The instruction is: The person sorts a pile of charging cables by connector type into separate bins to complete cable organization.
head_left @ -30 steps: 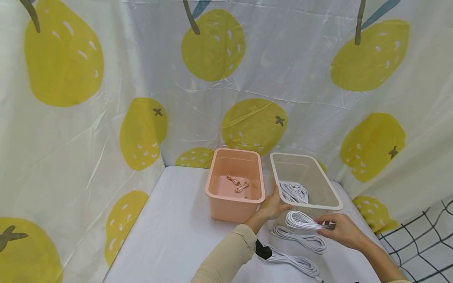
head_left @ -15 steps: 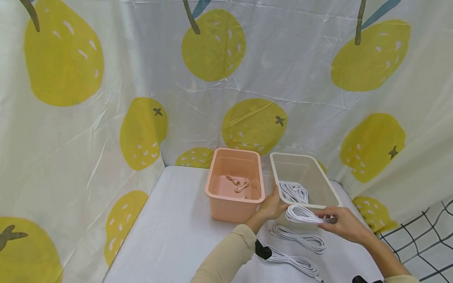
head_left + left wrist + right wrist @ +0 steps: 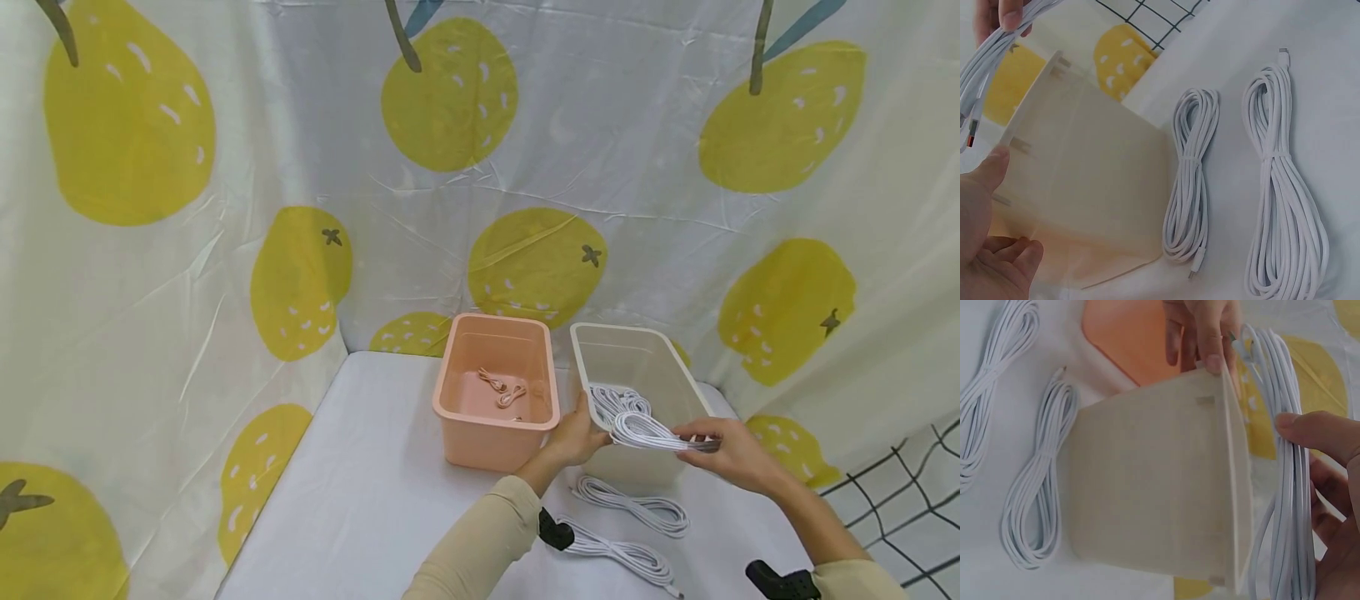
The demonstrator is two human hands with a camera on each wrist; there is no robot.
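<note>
My right hand (image 3: 726, 454) pinches a coiled white cable (image 3: 647, 432) around its bundled middle, thumb on one side and fingers on the other. In the head view that coil hangs over the near rim of the cream bin (image 3: 686, 385); in the right wrist view it is beside the rim. My left hand (image 3: 573, 437) holds the bin's near left corner, its thumb (image 3: 994, 167) at the rim and its fingers curled along the side. Inside the bin lie more white cables (image 3: 617, 400), partly covered by the held coil.
Left of the cream bin stands a pink bin (image 3: 495, 442) with small pink cables (image 3: 512, 397) inside. Two bundled white cables, a nearer one (image 3: 626, 558) and a farther one (image 3: 637, 506), lie on the white table. A black wire grid (image 3: 900, 500) stands at the right.
My right hand has raised the coiled white cable from in front of the cream bin up to its near rim. The left hand has stayed at the bin's corner.
</note>
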